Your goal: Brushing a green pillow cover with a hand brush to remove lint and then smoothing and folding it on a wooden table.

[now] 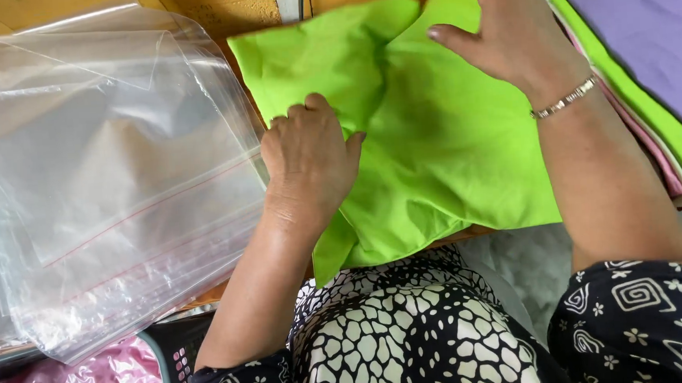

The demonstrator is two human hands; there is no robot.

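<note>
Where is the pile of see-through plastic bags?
In the head view, the clear plastic bags lie on the left of the wooden table, beside the green cloth under both hands.
</note>
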